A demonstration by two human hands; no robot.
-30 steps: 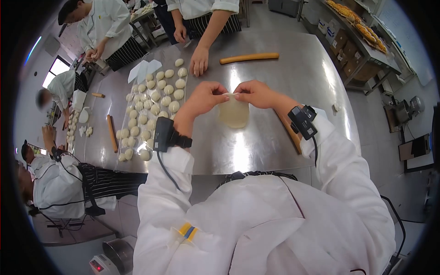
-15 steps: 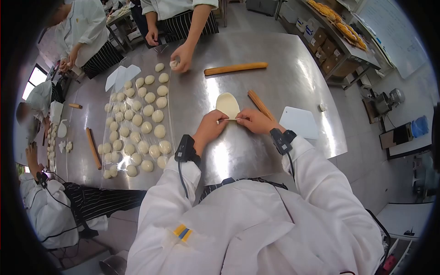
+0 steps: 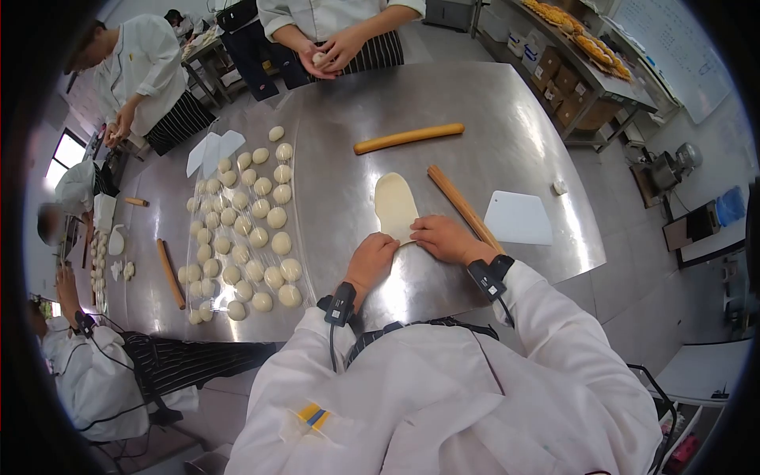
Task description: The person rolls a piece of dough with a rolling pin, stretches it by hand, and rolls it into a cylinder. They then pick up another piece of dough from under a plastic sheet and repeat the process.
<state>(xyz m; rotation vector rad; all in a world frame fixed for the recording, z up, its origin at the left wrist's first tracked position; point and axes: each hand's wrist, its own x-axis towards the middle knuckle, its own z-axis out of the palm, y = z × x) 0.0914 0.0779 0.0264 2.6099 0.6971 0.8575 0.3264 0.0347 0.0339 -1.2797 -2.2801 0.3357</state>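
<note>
A flat, elongated sheet of dough point(image 3: 393, 199) lies on the steel table in front of me, its near end between my hands. My left hand point(image 3: 370, 263) has its fingers curled together at the dough's near left edge. On the opposite side, my right hand point(image 3: 445, 238) grips the near right edge, fingers pressed together over it. The thumbs are partly hidden. Just right of the dough rests a wooden rolling pin point(image 3: 461, 206), slanting toward my right wrist. A white dough scraper point(image 3: 517, 218) lies beyond that pin.
Many round dough balls point(image 3: 258, 237) sit under plastic film on the left. A second rolling pin point(image 3: 409, 138) lies farther back, and another pin point(image 3: 170, 274) is at far left. Across the table a co-worker's hands point(image 3: 328, 55) hold a small dough piece. A small dough lump point(image 3: 560, 188) is near the right edge.
The dough sheet has become longer, and its near end and my hands have come closer to me. The co-worker's hand has withdrawn from beside the dough balls and joined the other.
</note>
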